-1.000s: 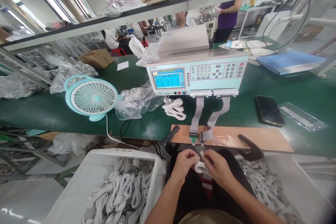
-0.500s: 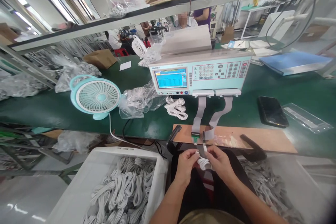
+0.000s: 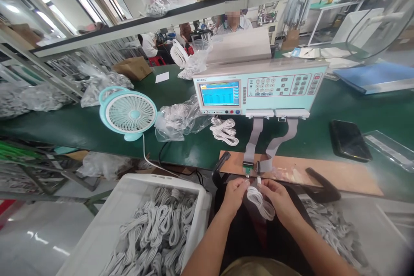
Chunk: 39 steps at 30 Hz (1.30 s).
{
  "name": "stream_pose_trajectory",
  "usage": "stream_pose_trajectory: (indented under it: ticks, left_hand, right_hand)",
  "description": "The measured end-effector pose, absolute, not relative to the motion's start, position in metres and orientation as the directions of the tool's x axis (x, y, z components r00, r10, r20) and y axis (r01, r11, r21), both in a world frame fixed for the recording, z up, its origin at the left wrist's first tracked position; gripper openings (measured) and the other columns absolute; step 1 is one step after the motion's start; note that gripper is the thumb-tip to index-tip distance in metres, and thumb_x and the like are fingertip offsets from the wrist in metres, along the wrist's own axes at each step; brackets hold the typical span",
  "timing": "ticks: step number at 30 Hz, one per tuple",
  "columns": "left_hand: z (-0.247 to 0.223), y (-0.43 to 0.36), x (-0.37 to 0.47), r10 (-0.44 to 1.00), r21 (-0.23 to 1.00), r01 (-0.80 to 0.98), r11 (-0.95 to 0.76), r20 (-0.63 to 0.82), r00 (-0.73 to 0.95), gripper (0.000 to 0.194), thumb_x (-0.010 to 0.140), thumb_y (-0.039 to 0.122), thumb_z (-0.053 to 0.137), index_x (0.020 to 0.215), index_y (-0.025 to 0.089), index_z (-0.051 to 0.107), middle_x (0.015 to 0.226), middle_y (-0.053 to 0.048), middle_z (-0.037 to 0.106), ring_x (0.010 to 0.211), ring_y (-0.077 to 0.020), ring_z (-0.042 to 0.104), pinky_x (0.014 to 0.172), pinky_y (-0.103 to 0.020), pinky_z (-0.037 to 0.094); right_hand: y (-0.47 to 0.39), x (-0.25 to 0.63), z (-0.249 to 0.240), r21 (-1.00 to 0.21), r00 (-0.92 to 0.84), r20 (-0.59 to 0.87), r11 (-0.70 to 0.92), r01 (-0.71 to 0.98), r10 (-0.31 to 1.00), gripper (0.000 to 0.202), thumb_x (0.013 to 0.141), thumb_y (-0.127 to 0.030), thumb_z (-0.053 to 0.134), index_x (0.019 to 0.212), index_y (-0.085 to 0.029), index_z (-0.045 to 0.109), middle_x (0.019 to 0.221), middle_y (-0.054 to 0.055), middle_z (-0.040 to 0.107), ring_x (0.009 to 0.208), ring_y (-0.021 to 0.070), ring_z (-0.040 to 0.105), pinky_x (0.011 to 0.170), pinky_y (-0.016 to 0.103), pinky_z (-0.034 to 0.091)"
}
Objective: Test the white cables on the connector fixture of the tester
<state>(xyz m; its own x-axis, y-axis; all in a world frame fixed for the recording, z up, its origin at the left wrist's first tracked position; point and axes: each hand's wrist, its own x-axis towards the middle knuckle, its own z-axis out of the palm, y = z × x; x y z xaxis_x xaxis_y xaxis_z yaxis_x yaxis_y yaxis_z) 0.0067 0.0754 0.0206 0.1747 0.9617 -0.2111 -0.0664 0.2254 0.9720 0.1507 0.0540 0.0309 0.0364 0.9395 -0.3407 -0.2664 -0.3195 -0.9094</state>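
A coiled white cable (image 3: pixel 260 204) hangs between my two hands, below the front edge of the bench. My left hand (image 3: pixel 235 195) pinches one end of it just under a small green circuit board (image 3: pixel 248 170). With thumb and fingers closed, my right hand (image 3: pixel 277 195) grips the other end below the second socket (image 3: pixel 258 167); whether either plug is fully seated is hidden by the fingers. Grey ribbon cables (image 3: pixel 254 140) run from both sockets up to a pale-blue tester (image 3: pixel 274 101) with a lit screen.
A wooden board (image 3: pixel 304 170) lies along the bench edge. Another coiled cable (image 3: pixel 224 131), a phone (image 3: pixel 349 140) and a turquoise fan (image 3: pixel 131 113) stand on the green bench (image 3: pixel 181 155). A white bin (image 3: pixel 121 198) of coiled cables is at lower left. A person (image 3: pixel 237 23) sits beyond.
My hands have moved a little up towards the sockets with the cable ends. The coil now hangs lower and looser between them. The view has shifted slightly left.
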Motion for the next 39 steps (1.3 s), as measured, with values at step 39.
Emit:
stream_pose_trajectory:
  ticks: [39]
  left_hand:
    - [0.080, 0.040, -0.040, 0.968, 0.943, 0.307, -0.126, 0.184, -0.170, 0.030, 0.090, 0.032, 0.038, 0.089, 0.020, 0.065, 0.091, -0.007, 0.065, 0.087, -0.0184, 0.055, 0.083, -0.028, 0.040]
  right_hand:
    - [0.058, 0.157, 0.027, -0.905, 0.055, -0.406, -0.393, -0.164, 0.912, 0.031, 0.050, -0.039, 0.080, 0.075, -0.023, 0.071, 0.081, 0.009, 0.066, 0.071, 0.0206, 0.058, 0.065, 0.031, 0.046]
